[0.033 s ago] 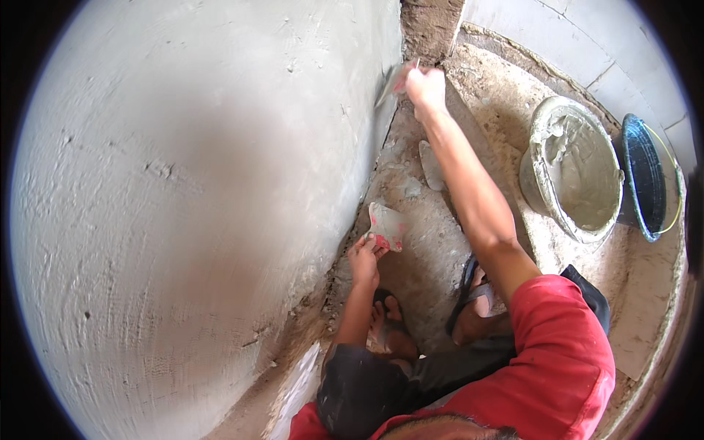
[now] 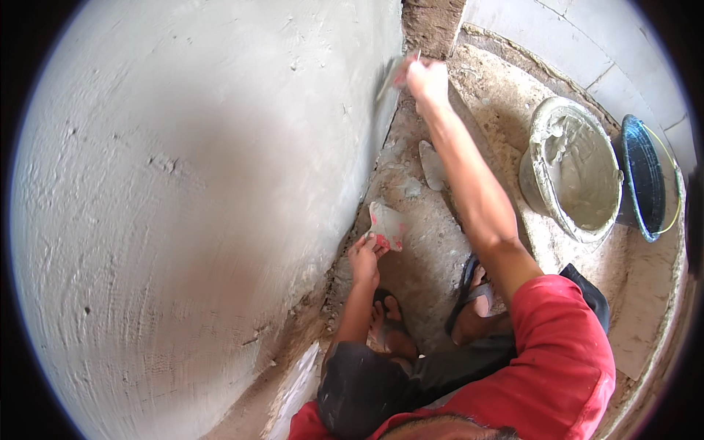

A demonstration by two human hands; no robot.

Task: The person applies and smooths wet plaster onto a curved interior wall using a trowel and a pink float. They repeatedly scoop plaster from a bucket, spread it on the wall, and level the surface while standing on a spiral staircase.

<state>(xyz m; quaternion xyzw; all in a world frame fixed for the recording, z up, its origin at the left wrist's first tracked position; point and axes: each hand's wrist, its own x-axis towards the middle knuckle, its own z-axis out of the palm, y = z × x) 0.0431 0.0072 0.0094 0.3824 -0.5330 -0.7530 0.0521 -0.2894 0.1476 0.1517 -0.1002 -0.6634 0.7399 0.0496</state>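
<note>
At the far end of the wet plastered wall (image 2: 308, 147), my right hand (image 2: 429, 79) is closed around a plastering trowel (image 2: 389, 79). Its blade, blurred, stands on edge against the wall near the corner, and my fingers hide most of its handle. Lower down, my left hand (image 2: 364, 258) pinches the near edge of a small flat scraper (image 2: 387, 226), mortar-smeared with red patches. This scraper is held above the floor, close to the wall's foot. Between the two hands a pale, rounded flat piece (image 2: 433, 166) lies on the floor.
On the right a mortar-crusted bucket (image 2: 541, 180) holds wet grey mortar (image 2: 583, 172). Beside it is a dark blue bucket (image 2: 645, 180) with a thin handle. My sandalled feet (image 2: 473, 301) stand on the rough floor (image 2: 425, 257). A pale block wall (image 2: 587, 44) curves behind.
My right hand and the trowel have shifted slightly farther away along the wall. My left hand and the scraper look the same.
</note>
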